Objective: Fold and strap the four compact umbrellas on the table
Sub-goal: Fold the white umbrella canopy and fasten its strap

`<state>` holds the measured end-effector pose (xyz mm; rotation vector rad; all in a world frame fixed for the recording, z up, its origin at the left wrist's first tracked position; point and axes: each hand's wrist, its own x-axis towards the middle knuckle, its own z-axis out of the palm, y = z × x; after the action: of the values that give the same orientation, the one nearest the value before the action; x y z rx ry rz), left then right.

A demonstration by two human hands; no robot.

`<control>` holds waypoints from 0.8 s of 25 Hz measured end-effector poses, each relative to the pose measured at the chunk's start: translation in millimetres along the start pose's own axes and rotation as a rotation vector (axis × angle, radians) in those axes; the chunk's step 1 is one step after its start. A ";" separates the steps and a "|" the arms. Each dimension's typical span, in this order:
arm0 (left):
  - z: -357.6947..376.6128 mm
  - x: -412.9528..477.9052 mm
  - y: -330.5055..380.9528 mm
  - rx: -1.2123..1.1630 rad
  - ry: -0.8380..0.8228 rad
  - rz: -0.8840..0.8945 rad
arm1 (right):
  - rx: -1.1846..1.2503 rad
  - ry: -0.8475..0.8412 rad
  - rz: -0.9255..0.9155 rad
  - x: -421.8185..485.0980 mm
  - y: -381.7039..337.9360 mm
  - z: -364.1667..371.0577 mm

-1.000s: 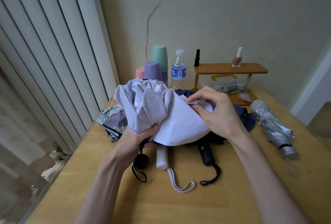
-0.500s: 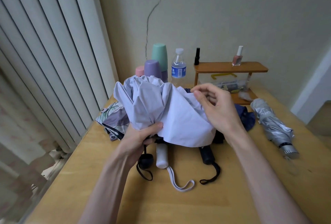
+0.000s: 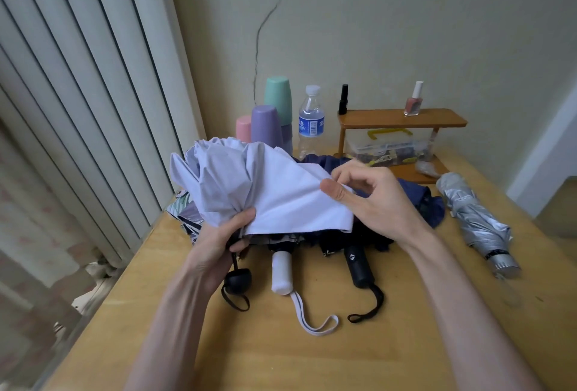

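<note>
Wooden table point(image 3: 406, 343) fills the lower frame; at centre our left hand point(image 3: 218, 243) stays clamped on the lilac umbrella point(image 3: 249, 184); our right hand point(image 3: 371, 200), pressing the cloth before, now pinches a panel edge; pleating continues.

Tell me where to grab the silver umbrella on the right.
Probably best by its handle, coming from the near side with the right hand: the silver umbrella lies flat, its handle end pointing toward you and unobstructed.
</note>
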<state>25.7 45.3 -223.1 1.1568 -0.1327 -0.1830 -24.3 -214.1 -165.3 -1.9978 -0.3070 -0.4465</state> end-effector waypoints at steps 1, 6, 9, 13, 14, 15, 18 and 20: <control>0.3 0.1 -0.8 -0.006 -0.007 -0.001 | 0.098 -0.038 0.029 -1.2 -3.1 3.8; 1.1 0.3 0.5 -0.033 0.004 -0.008 | -0.179 -0.421 0.083 -7.8 -12.4 -3.4; 4.3 -0.1 1.7 -0.025 -0.009 -0.012 | -0.338 -0.355 0.135 -5.1 -13.9 10.6; 3.8 1.2 1.8 -0.034 0.010 -0.027 | -0.291 0.056 -0.144 5.8 3.0 31.9; 2.4 2.4 1.7 -0.032 0.020 -0.028 | -0.218 0.077 -0.170 7.1 5.8 32.5; 0.8 3.5 1.7 -0.040 0.031 -0.027 | -0.154 0.059 -0.154 7.2 6.5 31.5; -2.5 7.0 2.2 -0.131 0.065 -0.035 | -0.148 -0.020 -0.091 7.7 6.3 18.4; -0.4 7.8 4.2 -0.176 0.076 -0.036 | -0.315 0.019 -0.139 6.5 4.7 8.9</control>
<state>33.7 45.7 -219.3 0.9896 -0.0276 -0.1788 -15.1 -208.1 -169.9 -2.2855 -0.3843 -0.6339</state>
